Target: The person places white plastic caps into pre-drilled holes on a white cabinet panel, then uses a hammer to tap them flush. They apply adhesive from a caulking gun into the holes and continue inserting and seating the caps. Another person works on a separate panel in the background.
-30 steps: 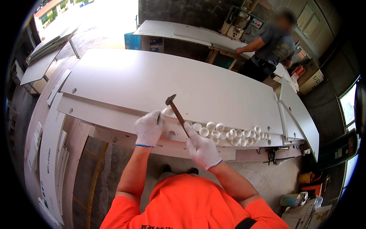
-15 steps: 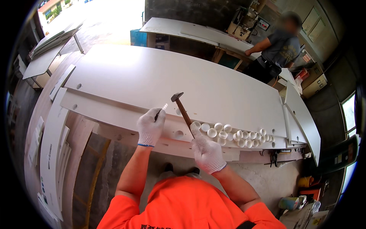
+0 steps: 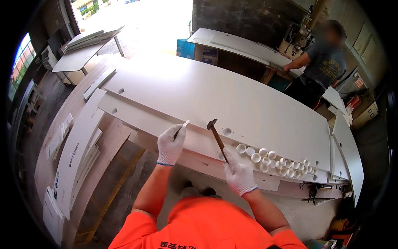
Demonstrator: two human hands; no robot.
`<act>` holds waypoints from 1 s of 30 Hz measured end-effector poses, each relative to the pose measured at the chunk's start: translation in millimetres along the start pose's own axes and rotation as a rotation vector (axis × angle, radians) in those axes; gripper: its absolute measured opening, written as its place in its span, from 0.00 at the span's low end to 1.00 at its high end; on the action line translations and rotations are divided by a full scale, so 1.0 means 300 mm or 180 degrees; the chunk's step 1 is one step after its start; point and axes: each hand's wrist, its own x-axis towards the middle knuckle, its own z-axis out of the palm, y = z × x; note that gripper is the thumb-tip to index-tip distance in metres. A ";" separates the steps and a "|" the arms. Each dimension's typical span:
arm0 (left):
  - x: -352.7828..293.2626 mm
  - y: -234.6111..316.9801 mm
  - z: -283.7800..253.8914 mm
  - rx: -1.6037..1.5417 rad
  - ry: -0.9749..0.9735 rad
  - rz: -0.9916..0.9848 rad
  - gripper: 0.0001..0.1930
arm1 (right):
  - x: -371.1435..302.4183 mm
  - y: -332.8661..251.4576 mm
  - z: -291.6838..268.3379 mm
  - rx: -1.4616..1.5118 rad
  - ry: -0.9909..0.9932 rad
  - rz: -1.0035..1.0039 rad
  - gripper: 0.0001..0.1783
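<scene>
My left hand [image 3: 171,145], in a white knit glove, is closed round a small white ridged plastic piece [image 3: 186,123] whose tip sticks out past the fingers. A dark patch shows between those fingers; I cannot make out what it is. My gloved right hand [image 3: 240,174] grips a hammer [image 3: 218,140] by its wooden handle, the metal head up and to the left. Both hands are over the near edge of a stack of large white panels [image 3: 215,95]. Right of the hammer, a bunch of round white plastic cups [image 3: 283,163] lies on the lower panel, near a round hole [image 3: 226,132].
Narrow white boards [image 3: 76,153] lie stacked on the left. Behind them a table [image 3: 76,60] bears more panels. At the far right a co-worker [image 3: 323,62] stands at a bench [image 3: 232,43] beside a machine. Tools [image 3: 314,193] hang under the near right edge.
The view has swung left, so the panels sit farther right in it. Along the panel edge, both hands have shifted left, the hammer with them. My grips look the same.
</scene>
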 end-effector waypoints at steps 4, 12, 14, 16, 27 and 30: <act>0.196 -0.132 -0.282 0.0584 0.0501 0.0139 0.12 | 0.089 -0.086 0.072 0.0326 0.0021 -0.0362 0.37; 0.677 -0.289 -0.741 0.1977 0.0453 0.0004 0.15 | 0.415 -0.414 0.380 0.0979 0.0188 -0.0562 0.36; 0.741 -0.304 -0.759 0.1915 0.0241 -0.0026 0.15 | 0.485 -0.500 0.442 0.0776 -0.0017 -0.0382 0.36; 0.776 -0.328 -0.771 0.2012 0.0210 0.0269 0.14 | 0.546 -0.586 0.488 0.0750 -0.0119 -0.0265 0.35; 0.836 -0.354 -0.845 0.1983 -0.0290 0.0352 0.14 | 0.754 -0.789 0.626 0.0322 -0.0131 -0.0441 0.35; 0.840 -0.361 -0.843 0.1896 -0.0265 0.0397 0.14 | 0.793 -0.796 0.678 0.0482 -0.0101 -0.0557 0.35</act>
